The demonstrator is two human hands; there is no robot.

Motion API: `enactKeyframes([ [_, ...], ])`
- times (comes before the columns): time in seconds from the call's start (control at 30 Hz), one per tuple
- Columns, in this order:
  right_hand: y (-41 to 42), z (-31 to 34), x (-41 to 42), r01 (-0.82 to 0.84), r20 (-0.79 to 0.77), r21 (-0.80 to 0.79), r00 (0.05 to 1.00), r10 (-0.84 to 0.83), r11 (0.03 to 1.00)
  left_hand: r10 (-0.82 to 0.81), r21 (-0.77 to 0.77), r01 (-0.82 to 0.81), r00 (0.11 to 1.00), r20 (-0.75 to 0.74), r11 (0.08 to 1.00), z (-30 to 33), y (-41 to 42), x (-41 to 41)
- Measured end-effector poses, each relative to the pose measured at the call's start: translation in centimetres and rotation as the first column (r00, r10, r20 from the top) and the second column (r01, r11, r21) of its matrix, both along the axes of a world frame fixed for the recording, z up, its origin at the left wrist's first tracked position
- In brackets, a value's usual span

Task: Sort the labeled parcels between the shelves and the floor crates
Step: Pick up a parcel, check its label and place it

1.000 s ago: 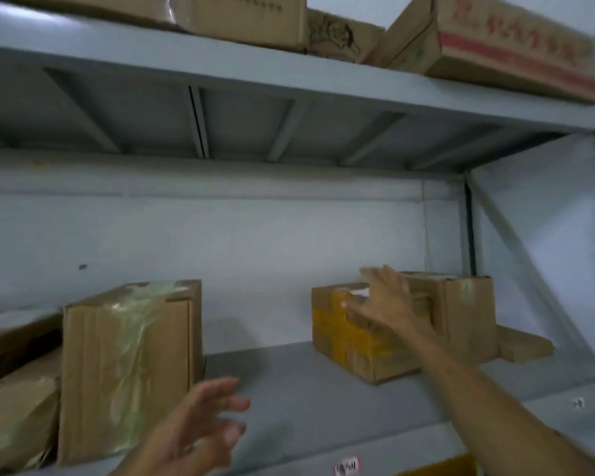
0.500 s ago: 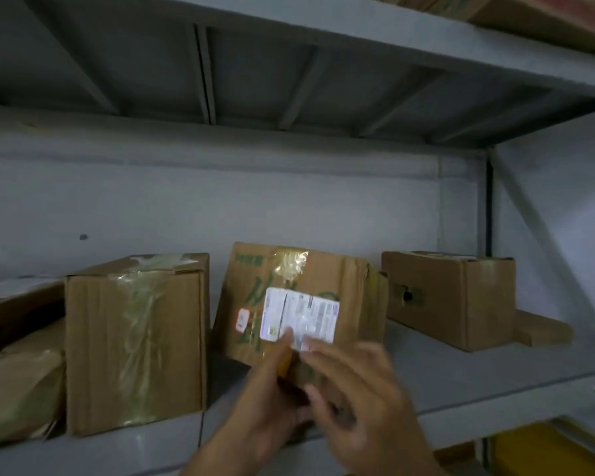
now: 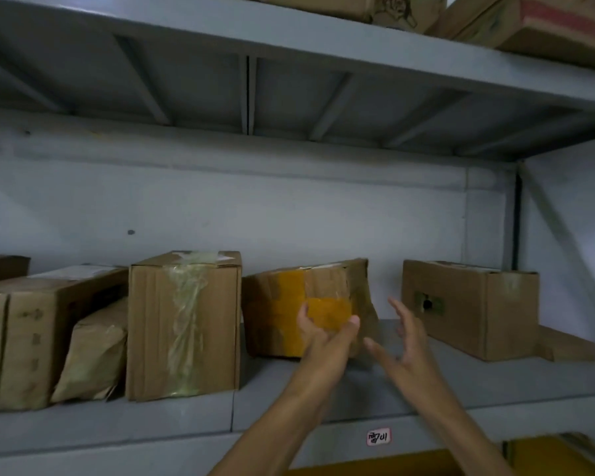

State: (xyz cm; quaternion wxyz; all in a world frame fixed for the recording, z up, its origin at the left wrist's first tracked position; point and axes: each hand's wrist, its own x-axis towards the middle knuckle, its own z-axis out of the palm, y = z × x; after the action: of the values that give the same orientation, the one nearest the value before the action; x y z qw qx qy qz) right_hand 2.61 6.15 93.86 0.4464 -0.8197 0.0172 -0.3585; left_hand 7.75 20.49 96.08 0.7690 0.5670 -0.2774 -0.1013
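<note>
A brown cardboard parcel with yellow tape [image 3: 279, 304] lies on the grey middle shelf [image 3: 358, 389], slightly tilted, between a tall taped box [image 3: 182, 324] and a box with a hand hole [image 3: 471, 307]. My left hand [image 3: 327, 338] presses against the parcel's front face, thumb and fingers spread on the yellow tape. Just right of the parcel, my right hand [image 3: 409, 345] hovers with its fingers spread and touches nothing. No printed label shows on the parcel.
More boxes [image 3: 31, 338] and a crumpled paper parcel [image 3: 93, 355] fill the shelf's left end. A flat piece of cardboard [image 3: 564, 348] lies at the far right. Cartons [image 3: 547, 18] sit on the upper shelf. A yellow crate [image 3: 547, 455] shows below, near a shelf tag [image 3: 378, 437].
Half a second ago both hands held the parcel tipped up, label facing me. Now it lies on the shelf beside the tall box, and my right hand has let go.
</note>
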Motion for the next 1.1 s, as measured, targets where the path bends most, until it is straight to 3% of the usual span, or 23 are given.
enactKeyframes([
  [0.1, 2.4, -0.1, 0.2, -0.256, -0.087, 0.189, 0.957, 0.276, 0.948, 0.153, 0.043, -0.153, 0.988, -0.003, 0.987, -0.7, 0.0, 0.5],
  [0.2, 4.6, 0.1, -1.3, -0.505, -0.268, 0.167, 0.803, 0.532, 0.847, 0.265, 0.094, -0.267, 0.964, 0.027, 0.959, -1.0, 1.5, 1.9],
  [0.27, 4.0, 1.6, -1.1, -0.409, -0.063, 0.116, 0.906, 0.418, 0.905, 0.277, 0.092, -0.281, 0.96, 0.05, 0.955, -1.2, 3.0, 3.4],
  [0.33, 1.8, 3.5, 0.8, -0.073, 0.217, 0.146, 0.975, 0.041, 0.987, 0.262, 0.109, -0.268, 0.963, 0.066, 0.957, -1.4, 4.3, 4.8],
  [0.37, 0.7, 4.7, 1.9, 0.08, 0.252, 0.159, 0.961, -0.119, 0.984, 0.244, 0.127, -0.253, 0.967, 0.077, 0.959, -1.6, 4.8, 5.2],
  [0.43, -1.1, 6.6, 4.7, 0.161, 0.129, 0.21, 0.973, -0.191, 0.964, 0.226, 0.155, -0.235, 0.971, 0.077, 0.959, -1.1, 5.7, 5.4],
  [0.53, -2.0, 5.0, 8.3, -0.003, -0.115, 0.511, 0.991, 0.072, 0.859, 0.135, 0.137, -0.129, 0.99, -0.038, 0.982, 0.3, 6.1, 5.8],
  [0.6, -1.2, 2.9, 8.6, 0.009, -0.155, 0.494, 0.985, 0.077, 0.87, 0.05, 0.148, -0.033, 0.993, -0.109, 0.988, 1.2, 6.3, 5.5],
  [0.67, -0.1, 1.5, 7.2, -0.005, -0.076, 0.533, 0.996, 0.054, 0.846, 0.017, 0.147, -0.002, 0.995, -0.102, 0.989, 1.4, 6.6, 5.1],
  [0.8, 0.4, 0.3, 3.0, -0.23, 0.167, 0.705, 0.973, 0.158, 0.671, 0.126, 0.202, -0.135, 0.99, 0.058, 0.97, 0.0, 6.9, 4.8],
  [0.97, 1.0, -0.7, -1.1, -0.453, 0.437, 0.589, 0.875, 0.208, 0.669, 0.103, 0.077, -0.131, 0.95, 0.294, 0.988, -3.7, 7.7, 2.1],
  [1.1, 1.2, -1.2, -2.7, -0.547, 0.505, 0.592, 0.824, 0.257, 0.592, 0.106, 0.057, -0.145, 0.892, 0.439, 0.988, -4.1, 8.4, 1.5],
])
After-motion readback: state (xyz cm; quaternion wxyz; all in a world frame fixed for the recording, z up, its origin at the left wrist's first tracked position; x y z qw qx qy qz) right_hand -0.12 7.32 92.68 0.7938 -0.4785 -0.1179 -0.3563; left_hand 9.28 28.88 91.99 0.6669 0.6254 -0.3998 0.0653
